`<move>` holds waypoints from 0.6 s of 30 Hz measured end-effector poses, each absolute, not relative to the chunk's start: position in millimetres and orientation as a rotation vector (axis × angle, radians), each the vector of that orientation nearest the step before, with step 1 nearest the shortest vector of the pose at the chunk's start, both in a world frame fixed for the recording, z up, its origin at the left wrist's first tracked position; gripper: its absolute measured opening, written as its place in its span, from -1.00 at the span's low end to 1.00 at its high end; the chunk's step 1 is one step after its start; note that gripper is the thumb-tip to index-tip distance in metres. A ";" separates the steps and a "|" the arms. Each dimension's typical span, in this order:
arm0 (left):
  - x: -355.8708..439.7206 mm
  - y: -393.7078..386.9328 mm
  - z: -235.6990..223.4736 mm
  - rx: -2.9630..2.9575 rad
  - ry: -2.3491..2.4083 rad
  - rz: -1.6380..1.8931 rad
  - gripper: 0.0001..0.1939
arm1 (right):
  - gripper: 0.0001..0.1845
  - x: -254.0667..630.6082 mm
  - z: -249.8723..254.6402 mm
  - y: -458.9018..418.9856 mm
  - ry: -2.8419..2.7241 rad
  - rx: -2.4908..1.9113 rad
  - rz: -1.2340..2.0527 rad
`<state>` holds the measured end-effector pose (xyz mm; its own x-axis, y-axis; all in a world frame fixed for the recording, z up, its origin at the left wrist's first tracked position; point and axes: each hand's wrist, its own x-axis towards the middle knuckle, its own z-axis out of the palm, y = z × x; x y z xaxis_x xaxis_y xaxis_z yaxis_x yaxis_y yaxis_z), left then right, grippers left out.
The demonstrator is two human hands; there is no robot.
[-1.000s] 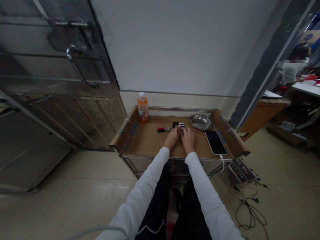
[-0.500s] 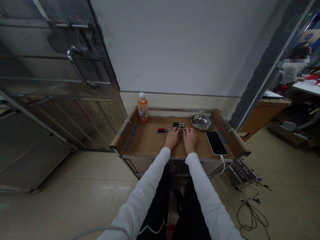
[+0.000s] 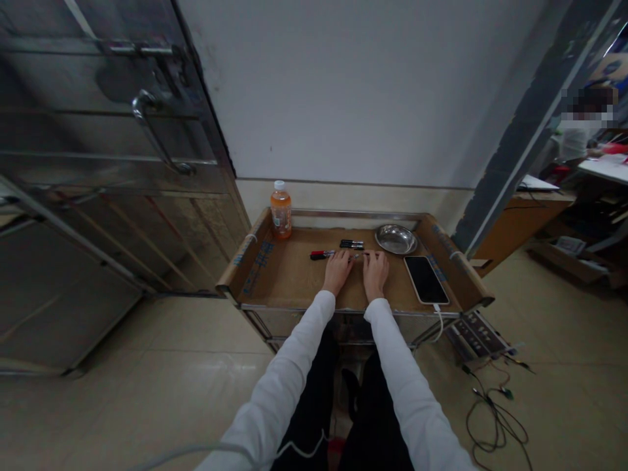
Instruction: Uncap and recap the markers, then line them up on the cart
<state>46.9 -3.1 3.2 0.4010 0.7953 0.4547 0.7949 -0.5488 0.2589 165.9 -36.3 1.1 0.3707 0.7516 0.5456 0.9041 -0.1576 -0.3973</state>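
My left hand (image 3: 337,272) rests low over the brown cardboard tray top (image 3: 289,281), fingers curled and pressed together. Close beside it on the right, my right hand (image 3: 375,275) is closed in the same way. A slim pen (image 3: 356,256) shows in the gap between the fingertips, gripped from both sides; most of it is hidden. Just past the hands lie dark pens (image 3: 352,244), side by side. A red pen (image 3: 320,252) and a black pen (image 3: 318,257) lie left of my left fingertips, their right ends near the hand.
An orange drink bottle (image 3: 281,212) stands at the back left corner. At the right are a shallow steel bowl (image 3: 396,239) and a phone (image 3: 426,280) with a white cable (image 3: 438,317). Raised cardboard sides edge the cart; black cables (image 3: 495,412) lie on the floor.
My hands have drawn slightly apart, the right hand shifting to the right, so more of the pen shows between them. The bottle, bowl, phone and other pens stay in place.
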 end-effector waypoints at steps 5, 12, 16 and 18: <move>45.5 -5.6 7.3 2.656 1.477 0.865 -0.82 | -0.70 163.3 1.6 -34.6 -1.546 -1.861 -0.316; 43.8 -9.1 11.8 2.614 1.573 0.911 -0.79 | -0.69 163.8 0.8 -34.1 -1.503 -1.810 -0.319; 44.0 -9.3 11.3 2.610 1.603 0.898 -0.77 | -0.67 164.9 0.0 -34.1 -1.475 -1.808 -0.325; 44.3 -9.0 10.6 2.615 1.603 0.888 -0.78 | -0.67 165.2 -0.7 -33.7 -1.481 -1.809 -0.322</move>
